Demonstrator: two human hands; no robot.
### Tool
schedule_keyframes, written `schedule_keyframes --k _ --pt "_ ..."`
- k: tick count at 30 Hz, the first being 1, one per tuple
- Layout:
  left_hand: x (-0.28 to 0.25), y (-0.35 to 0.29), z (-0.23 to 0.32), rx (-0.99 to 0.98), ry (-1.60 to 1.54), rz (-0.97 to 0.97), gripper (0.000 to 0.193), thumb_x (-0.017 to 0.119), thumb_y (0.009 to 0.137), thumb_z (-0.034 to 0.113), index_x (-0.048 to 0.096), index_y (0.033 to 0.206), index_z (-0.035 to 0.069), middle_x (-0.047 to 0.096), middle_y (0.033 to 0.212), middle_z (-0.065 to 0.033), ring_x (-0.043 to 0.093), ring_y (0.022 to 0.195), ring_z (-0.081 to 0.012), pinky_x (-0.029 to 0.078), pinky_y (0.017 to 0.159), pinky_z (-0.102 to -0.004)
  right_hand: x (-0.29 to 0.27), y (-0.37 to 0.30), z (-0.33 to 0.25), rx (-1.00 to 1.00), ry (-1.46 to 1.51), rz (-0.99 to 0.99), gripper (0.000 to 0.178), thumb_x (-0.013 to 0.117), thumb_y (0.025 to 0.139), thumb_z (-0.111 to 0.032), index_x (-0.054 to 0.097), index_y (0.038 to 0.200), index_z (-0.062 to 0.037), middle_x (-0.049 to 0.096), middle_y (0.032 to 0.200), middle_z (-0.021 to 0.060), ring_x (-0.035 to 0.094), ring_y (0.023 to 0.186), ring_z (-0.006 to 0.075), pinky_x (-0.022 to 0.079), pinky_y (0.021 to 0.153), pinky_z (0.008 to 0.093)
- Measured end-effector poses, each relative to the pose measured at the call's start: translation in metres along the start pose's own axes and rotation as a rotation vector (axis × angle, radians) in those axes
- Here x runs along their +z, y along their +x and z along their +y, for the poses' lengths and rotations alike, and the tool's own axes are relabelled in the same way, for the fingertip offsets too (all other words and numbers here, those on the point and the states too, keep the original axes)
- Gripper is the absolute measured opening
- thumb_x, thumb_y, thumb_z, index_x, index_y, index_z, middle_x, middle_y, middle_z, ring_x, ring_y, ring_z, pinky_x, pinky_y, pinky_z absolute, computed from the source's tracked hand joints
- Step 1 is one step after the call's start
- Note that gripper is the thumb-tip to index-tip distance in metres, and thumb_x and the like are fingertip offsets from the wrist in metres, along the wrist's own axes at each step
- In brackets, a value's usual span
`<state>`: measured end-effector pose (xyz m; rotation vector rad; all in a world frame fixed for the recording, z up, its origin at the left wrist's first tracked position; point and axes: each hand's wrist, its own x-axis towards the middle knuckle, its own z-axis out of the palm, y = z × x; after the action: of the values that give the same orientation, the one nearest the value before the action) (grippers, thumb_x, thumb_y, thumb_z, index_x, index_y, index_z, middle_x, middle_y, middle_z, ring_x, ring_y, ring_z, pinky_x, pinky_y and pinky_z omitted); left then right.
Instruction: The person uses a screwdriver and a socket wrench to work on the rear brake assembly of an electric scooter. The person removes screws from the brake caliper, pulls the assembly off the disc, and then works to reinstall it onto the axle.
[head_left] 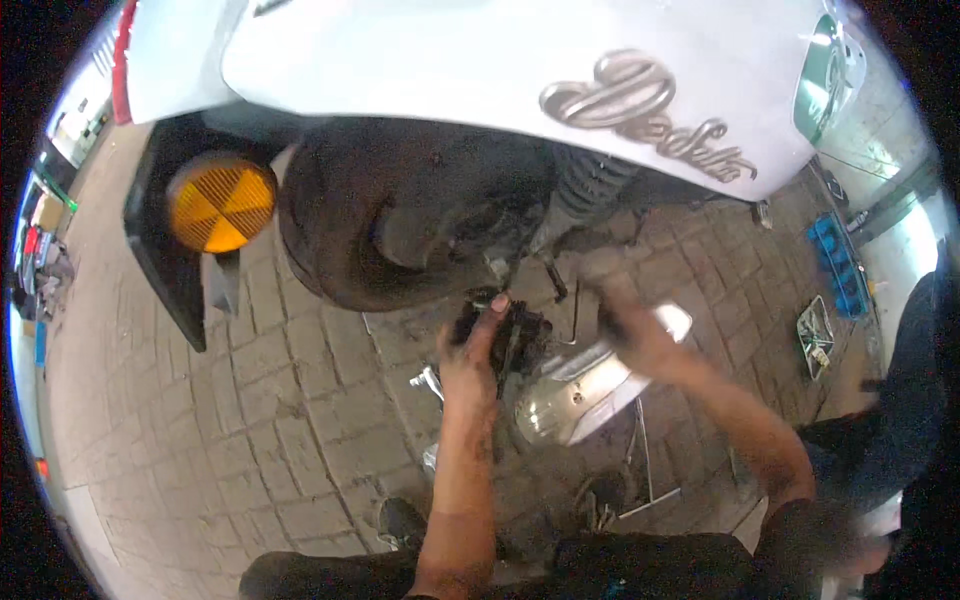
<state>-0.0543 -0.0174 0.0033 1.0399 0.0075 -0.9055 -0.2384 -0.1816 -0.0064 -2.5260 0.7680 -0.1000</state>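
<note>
My left hand (472,345) is closed round a dark, greasy mechanical part (522,335) below the scooter's wheel, thumb pressed on its top. Much of that part is covered by my fingers and shadow. To its right, my right hand (632,330) is smeared by motion, so its fingers and anything in them cannot be made out. Beneath that hand lies a long, shiny silver-white cover (580,400) on the paving. Above both hands are the dark wheel (350,230) and a ribbed shock absorber (590,185).
The white scooter body (420,60) overhangs the work, with an orange round reflector (222,205) on the black mudguard (150,220) at left. A thin metal rod tool (650,498) lies nearby. On the right are a blue socket tray (838,265), a small parts tray (816,338) and someone's dark clothing (900,400).
</note>
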Motion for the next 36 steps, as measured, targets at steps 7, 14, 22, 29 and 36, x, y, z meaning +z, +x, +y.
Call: schedule_keyframes --k 7,14,22,29,36 --pt "-0.008 0.002 0.003 -0.027 0.082 0.083 0.061 0.08 0.074 0.031 0.055 0.117 -0.004 0.063 0.106 -0.0126 0.061 0.092 -0.0225 0.049 0.082 -0.0325 -0.02 -0.021 -0.062 -0.267 0.396 -0.382 0.05 0.068 0.082 -0.022 0.052 0.123 0.0023 0.06 0.115 0.0236 0.059 0.107 0.0373 0.047 0.093 0.0407" --pt "0.0 -0.003 -0.003 0.045 -0.007 0.017 0.056 0.078 0.075 0.028 0.056 0.116 -0.003 0.062 0.104 -0.0123 0.062 0.089 -0.0225 0.051 0.08 -0.0332 -0.015 -0.058 -0.069 -0.506 0.313 -0.452 0.06 0.074 0.076 -0.027 0.053 0.125 -0.0007 0.061 0.118 0.0204 0.059 0.11 0.0334 0.046 0.095 0.0425" --pt "0.004 0.002 0.0 -0.003 -0.113 -0.03 0.059 0.079 0.074 0.028 0.054 0.116 -0.005 0.061 0.102 -0.0137 0.062 0.091 -0.024 0.052 0.079 -0.0353 -0.022 -0.046 -0.061 -0.044 0.284 -0.586 0.058 0.074 0.075 -0.024 0.054 0.123 0.002 0.06 0.121 0.0233 0.059 0.111 0.0327 0.047 0.094 0.0406" --pt "0.008 -0.01 0.0 -0.032 -0.053 0.018 0.06 0.078 0.076 0.024 0.051 0.12 -0.006 0.062 0.107 -0.0163 0.063 0.097 -0.0249 0.053 0.081 -0.0367 -0.031 -0.026 -0.048 0.135 0.237 -0.301 0.055 0.073 0.079 -0.026 0.053 0.123 -0.0001 0.061 0.115 0.0203 0.06 0.107 0.029 0.047 0.092 0.0391" --pt "-0.002 -0.009 0.001 0.027 -0.033 0.052 0.055 0.076 0.078 0.028 0.054 0.117 -0.004 0.063 0.105 -0.0162 0.064 0.094 -0.0263 0.053 0.08 -0.0375 -0.065 -0.034 -0.088 -0.306 0.482 -0.324 0.049 0.073 0.072 -0.015 0.057 0.116 0.0003 0.062 0.109 0.0213 0.061 0.104 0.0323 0.047 0.091 0.0424"
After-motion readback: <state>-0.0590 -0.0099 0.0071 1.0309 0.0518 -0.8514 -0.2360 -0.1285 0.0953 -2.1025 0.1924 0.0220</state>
